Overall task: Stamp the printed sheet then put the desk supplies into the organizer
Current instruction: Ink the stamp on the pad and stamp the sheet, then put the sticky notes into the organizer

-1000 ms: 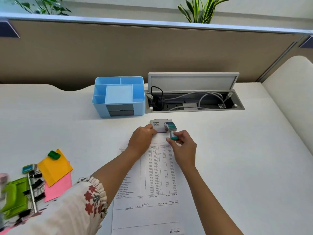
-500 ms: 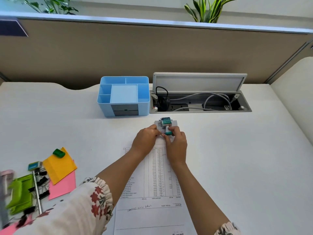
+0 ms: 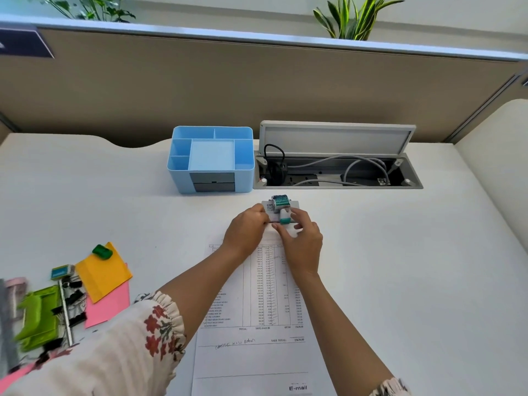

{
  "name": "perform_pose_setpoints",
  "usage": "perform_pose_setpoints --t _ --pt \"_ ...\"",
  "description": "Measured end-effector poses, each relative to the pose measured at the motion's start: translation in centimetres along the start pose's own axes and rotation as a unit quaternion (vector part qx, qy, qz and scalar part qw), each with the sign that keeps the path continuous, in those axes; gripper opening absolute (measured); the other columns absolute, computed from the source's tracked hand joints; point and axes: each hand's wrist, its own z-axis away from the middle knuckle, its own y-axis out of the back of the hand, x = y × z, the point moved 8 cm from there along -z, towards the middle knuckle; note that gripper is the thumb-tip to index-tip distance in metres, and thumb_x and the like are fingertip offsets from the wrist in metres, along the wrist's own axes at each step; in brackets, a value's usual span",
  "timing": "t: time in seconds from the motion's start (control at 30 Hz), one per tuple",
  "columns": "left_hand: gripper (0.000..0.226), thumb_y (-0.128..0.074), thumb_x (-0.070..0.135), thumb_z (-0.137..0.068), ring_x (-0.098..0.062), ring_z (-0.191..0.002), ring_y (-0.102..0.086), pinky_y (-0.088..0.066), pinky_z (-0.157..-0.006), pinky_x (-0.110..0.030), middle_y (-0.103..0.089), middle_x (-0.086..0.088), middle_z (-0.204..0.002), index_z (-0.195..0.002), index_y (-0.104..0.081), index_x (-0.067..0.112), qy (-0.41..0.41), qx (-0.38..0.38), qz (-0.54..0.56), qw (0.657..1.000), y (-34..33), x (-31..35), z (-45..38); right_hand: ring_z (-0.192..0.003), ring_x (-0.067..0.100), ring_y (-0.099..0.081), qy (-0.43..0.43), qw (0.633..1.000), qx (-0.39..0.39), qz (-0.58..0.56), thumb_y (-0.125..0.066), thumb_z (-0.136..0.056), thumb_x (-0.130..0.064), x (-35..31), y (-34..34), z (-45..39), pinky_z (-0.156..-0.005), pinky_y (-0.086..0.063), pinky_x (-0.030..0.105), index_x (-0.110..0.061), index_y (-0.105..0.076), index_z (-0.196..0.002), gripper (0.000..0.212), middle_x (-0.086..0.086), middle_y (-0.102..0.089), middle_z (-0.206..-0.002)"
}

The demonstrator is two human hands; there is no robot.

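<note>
stamp [image 3: 281,208]: teal-and-white, metal head | right hand [image 3: 300,238] pinches it | left hand [image 3: 247,228] grips ink pad [image 3: 268,208]

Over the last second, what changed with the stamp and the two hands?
The right hand swung the stamp from lying beside the ink pad to standing over it, head on the pad, handle toward the person. The right hand moved in close to the left hand, which kept holding the pad's near edge. The sheet, blue organizer and supplies at the left stayed put.
</note>
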Motion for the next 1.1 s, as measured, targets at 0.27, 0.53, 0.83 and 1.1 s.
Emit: perform_pose_setpoints --t 0.27,0.53,0.83,1.1 --pt "0.018 -0.068 0.020 -0.090 -0.016 -0.100 -0.062 -0.046 -0.081 -0.020 -0.064 0.004 -0.114 -0.106 -0.070 0.014 0.067 0.033 0.066 0.995 0.9 -2.0 3.7 -0.092 0.010 -0.060 -0.044 0.997 0.033 -0.058 -0.079 -0.080 -0.033 1.0 3.6 2.4 -0.075 -0.050 0.019 -0.028 -0.058 -0.121 0.046 -0.012 -0.066 -0.109" --pt "0.035 -0.076 0.036 -0.081 -0.016 -0.111 -0.055 -0.044 -0.099 -0.032 -0.058 0.007 -0.124 -0.112 -0.067 0.023 0.076 0.031 0.057 0.995 2.5 -4.3 8.9 -0.093 0.010 -0.060 -0.072 0.993 0.023 -0.095 -0.076 -0.083 -0.033 2.1 6.4 6.1 -0.073 -0.047 0.020 -0.029 -0.058 -0.113 0.035 -0.015 -0.065 -0.105" --pt "0.043 -0.078 0.043 -0.078 -0.016 -0.117 -0.053 -0.042 -0.105 -0.036 -0.054 0.006 -0.130 -0.113 -0.066 0.022 0.120 0.064 0.071 0.988 5.0 -5.6 15.9 -0.092 0.009 -0.061 -0.058 0.991 -0.016 -0.116 -0.075 -0.085 -0.029 1.0 5.7 11.3 -0.072 -0.047 0.019 -0.026 -0.060 -0.108 0.027 -0.013 -0.067 -0.102" --pt "0.033 -0.077 0.031 -0.080 -0.017 -0.115 -0.054 -0.041 -0.097 -0.032 -0.056 0.004 -0.124 -0.110 -0.066 0.021 0.193 0.144 0.087 0.967 7.3 -9.7 22.6 -0.093 0.009 -0.061 -0.034 0.987 -0.084 -0.133 -0.074 -0.086 -0.026 -2.3 1.6 14.7 -0.072 -0.047 0.016 -0.025 -0.062 -0.107 0.025 -0.013 -0.067 -0.101"
